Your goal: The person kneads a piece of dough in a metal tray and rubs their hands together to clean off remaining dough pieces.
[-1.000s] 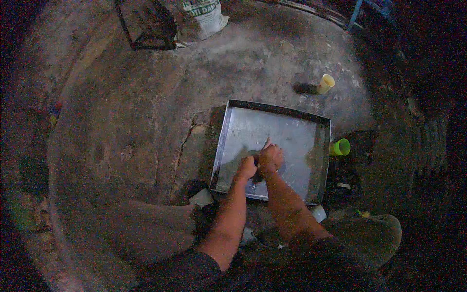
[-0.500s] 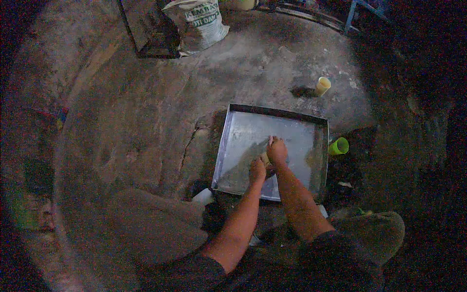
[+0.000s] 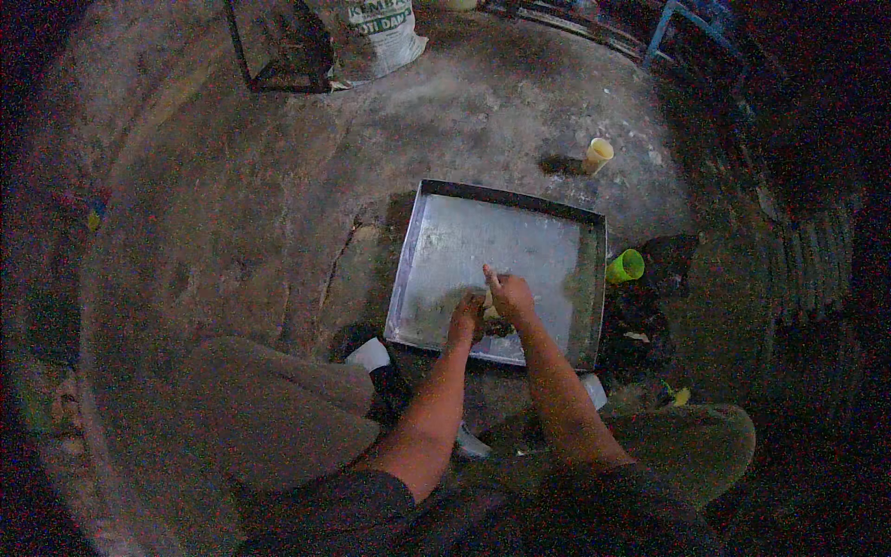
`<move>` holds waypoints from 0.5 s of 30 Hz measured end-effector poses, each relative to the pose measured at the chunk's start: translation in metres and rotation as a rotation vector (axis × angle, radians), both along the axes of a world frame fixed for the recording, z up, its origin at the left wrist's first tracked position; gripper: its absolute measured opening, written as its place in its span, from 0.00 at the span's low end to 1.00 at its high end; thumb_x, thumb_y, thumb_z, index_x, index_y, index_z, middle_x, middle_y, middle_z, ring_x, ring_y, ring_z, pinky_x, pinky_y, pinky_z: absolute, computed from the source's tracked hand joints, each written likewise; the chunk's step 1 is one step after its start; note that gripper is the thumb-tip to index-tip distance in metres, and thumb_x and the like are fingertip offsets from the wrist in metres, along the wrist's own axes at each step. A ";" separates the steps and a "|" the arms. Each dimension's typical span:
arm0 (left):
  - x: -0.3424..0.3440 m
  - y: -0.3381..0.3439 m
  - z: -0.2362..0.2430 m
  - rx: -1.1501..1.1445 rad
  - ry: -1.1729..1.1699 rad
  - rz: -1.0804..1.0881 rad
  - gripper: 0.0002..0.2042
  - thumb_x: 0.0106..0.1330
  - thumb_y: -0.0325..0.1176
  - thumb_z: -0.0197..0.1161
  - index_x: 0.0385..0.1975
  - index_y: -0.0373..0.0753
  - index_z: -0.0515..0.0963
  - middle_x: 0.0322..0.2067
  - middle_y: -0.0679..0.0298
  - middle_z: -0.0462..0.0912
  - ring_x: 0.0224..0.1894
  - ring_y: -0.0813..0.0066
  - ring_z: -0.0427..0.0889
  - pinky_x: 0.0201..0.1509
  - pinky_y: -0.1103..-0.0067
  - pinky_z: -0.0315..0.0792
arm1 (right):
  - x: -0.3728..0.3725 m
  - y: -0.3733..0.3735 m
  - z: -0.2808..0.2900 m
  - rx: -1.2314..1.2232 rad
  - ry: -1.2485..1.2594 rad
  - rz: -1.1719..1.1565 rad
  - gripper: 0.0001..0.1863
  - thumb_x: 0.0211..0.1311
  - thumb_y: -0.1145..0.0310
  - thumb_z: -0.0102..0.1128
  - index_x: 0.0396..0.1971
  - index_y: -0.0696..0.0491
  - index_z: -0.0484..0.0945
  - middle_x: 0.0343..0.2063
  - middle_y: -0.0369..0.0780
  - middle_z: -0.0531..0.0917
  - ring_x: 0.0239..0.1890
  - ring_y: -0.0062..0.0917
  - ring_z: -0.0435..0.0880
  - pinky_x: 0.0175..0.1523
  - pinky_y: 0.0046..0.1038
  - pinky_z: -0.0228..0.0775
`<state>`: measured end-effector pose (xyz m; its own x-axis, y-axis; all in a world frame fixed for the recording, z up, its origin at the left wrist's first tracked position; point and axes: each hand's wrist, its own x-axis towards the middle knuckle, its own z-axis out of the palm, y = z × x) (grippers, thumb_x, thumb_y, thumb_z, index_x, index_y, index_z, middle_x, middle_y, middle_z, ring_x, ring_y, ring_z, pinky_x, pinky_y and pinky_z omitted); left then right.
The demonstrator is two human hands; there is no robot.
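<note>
A square metal tray (image 3: 520, 237) lies on the concrete floor in front of me. Both my hands are inside it near its front edge. My left hand (image 3: 467, 314) rests with curled fingers on the tray bottom. My right hand (image 3: 509, 295) is closed around a small pale lump (image 3: 488, 299) that sits between the two hands; what it is cannot be made out in the dim light.
A green cup (image 3: 626, 265) lies just right of the tray and a yellow cup (image 3: 597, 154) stands behind it. A printed sack (image 3: 371, 37) and a dark wire frame (image 3: 278, 46) sit at the back. My knees flank the tray's front.
The hands have stayed near the tray's front edge, with the right hand shifting slightly over the small lump. The view has tilted a little.
</note>
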<state>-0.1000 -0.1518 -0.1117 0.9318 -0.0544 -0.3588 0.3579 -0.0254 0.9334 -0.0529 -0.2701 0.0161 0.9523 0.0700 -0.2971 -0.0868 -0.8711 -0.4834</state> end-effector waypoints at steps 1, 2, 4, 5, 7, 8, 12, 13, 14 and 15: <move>0.010 0.017 -0.013 -0.490 0.272 0.235 0.18 0.53 0.34 0.64 0.45 0.41 0.75 0.47 0.52 0.75 0.50 0.54 0.75 0.53 0.64 0.70 | 0.003 0.021 0.017 -0.035 -0.015 0.065 0.37 0.64 0.37 0.33 0.30 0.54 0.84 0.28 0.49 0.83 0.33 0.45 0.82 0.45 0.43 0.71; 0.009 0.016 -0.008 -0.103 0.170 0.092 0.17 0.52 0.32 0.63 0.44 0.40 0.75 0.45 0.51 0.76 0.49 0.54 0.75 0.53 0.64 0.70 | -0.002 0.024 0.023 -0.084 -0.026 0.055 0.35 0.64 0.38 0.34 0.27 0.53 0.84 0.26 0.49 0.82 0.32 0.45 0.82 0.43 0.43 0.71; -0.001 0.004 0.025 0.650 -0.051 -0.252 0.17 0.51 0.30 0.61 0.43 0.39 0.76 0.43 0.50 0.78 0.48 0.54 0.77 0.52 0.65 0.70 | -0.020 0.015 0.026 -0.191 -0.029 -0.004 0.33 0.64 0.41 0.38 0.23 0.53 0.83 0.22 0.49 0.82 0.30 0.44 0.81 0.40 0.43 0.72; 0.003 -0.004 0.048 0.647 -0.003 -0.382 0.16 0.51 0.29 0.60 0.42 0.38 0.77 0.42 0.50 0.79 0.47 0.54 0.77 0.52 0.66 0.71 | -0.030 0.005 0.021 -0.226 -0.106 -0.061 0.31 0.64 0.42 0.39 0.22 0.53 0.82 0.22 0.49 0.81 0.29 0.44 0.81 0.38 0.42 0.72; 0.019 0.007 0.082 0.664 0.102 -0.585 0.14 0.51 0.27 0.57 0.40 0.36 0.78 0.39 0.49 0.81 0.45 0.54 0.79 0.50 0.67 0.72 | -0.043 0.004 0.013 -0.273 -0.279 -0.120 0.28 0.64 0.46 0.43 0.20 0.54 0.81 0.22 0.48 0.80 0.28 0.43 0.81 0.35 0.42 0.72; 0.025 0.016 0.084 0.518 0.095 -0.530 0.12 0.52 0.27 0.55 0.36 0.36 0.80 0.37 0.48 0.81 0.41 0.52 0.80 0.48 0.68 0.73 | -0.042 0.007 0.011 -0.280 -0.339 -0.111 0.27 0.64 0.47 0.44 0.19 0.54 0.80 0.22 0.48 0.80 0.28 0.43 0.80 0.35 0.42 0.72; 0.040 0.039 0.086 0.441 0.122 -0.214 0.12 0.55 0.31 0.56 0.37 0.39 0.80 0.37 0.51 0.82 0.42 0.54 0.80 0.48 0.69 0.73 | -0.036 0.021 0.012 -0.299 -0.369 -0.083 0.25 0.64 0.50 0.45 0.19 0.54 0.79 0.25 0.47 0.80 0.30 0.42 0.80 0.33 0.41 0.71; 0.041 0.043 0.083 0.446 0.094 -0.136 0.12 0.55 0.32 0.56 0.37 0.40 0.80 0.37 0.51 0.82 0.41 0.54 0.80 0.48 0.69 0.73 | -0.029 0.025 0.014 -0.304 -0.333 -0.075 0.25 0.65 0.51 0.45 0.19 0.54 0.79 0.26 0.46 0.80 0.30 0.42 0.80 0.33 0.41 0.72; 0.043 0.046 0.079 0.452 0.065 -0.059 0.12 0.56 0.34 0.56 0.38 0.40 0.81 0.37 0.52 0.82 0.41 0.54 0.81 0.47 0.70 0.73 | -0.022 0.029 0.013 -0.308 -0.316 -0.091 0.25 0.65 0.51 0.45 0.19 0.54 0.79 0.25 0.46 0.80 0.30 0.42 0.81 0.34 0.41 0.72; 0.043 0.042 0.085 0.433 0.089 -0.025 0.12 0.57 0.35 0.56 0.38 0.40 0.80 0.37 0.52 0.82 0.41 0.54 0.80 0.47 0.69 0.73 | -0.016 0.026 0.013 -0.318 -0.295 -0.113 0.25 0.65 0.51 0.44 0.19 0.54 0.79 0.24 0.46 0.80 0.30 0.42 0.81 0.34 0.41 0.72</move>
